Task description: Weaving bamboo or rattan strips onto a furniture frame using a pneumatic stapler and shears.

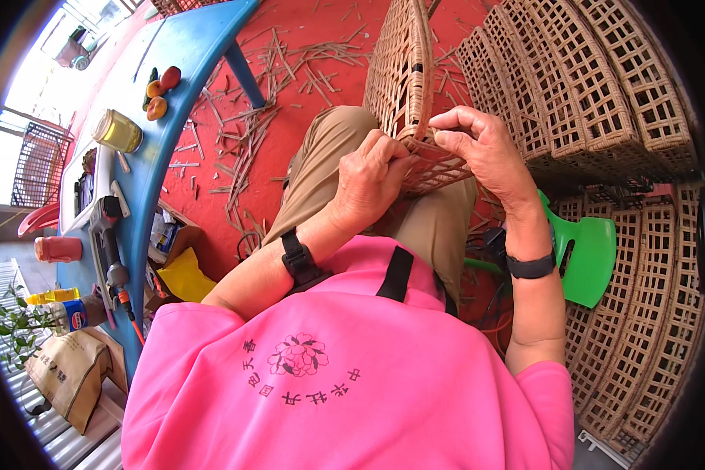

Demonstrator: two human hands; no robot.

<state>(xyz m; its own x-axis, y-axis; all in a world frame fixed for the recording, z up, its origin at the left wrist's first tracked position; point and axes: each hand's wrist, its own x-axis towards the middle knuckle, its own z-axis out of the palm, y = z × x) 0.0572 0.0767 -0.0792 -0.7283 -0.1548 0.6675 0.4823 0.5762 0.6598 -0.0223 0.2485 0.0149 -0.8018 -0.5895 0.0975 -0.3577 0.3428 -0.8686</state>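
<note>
**Both hands on a woven basket at the knee**

Left hand [372, 178] clenched on the near rim of the wicker basket [403, 86], fingers curled over the lattice edge. Right hand [478, 145] pinching a thin cane strand [424, 117] at the same rim, thumb to fingertips. Basket propped upright on the lap, over the red floor [321, 47]. Stacked lattice panels [603, 86] to the right. Blue tabletop [160, 149] left, with a jar [117, 131] and a power tool [106, 235].

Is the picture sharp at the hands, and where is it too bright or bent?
Head view: both hands, left hand and right hand, are sharp on the wicker panel; the upper-left corner is overexposed; the blue table edge curves from fisheye; the rim is black.
</note>
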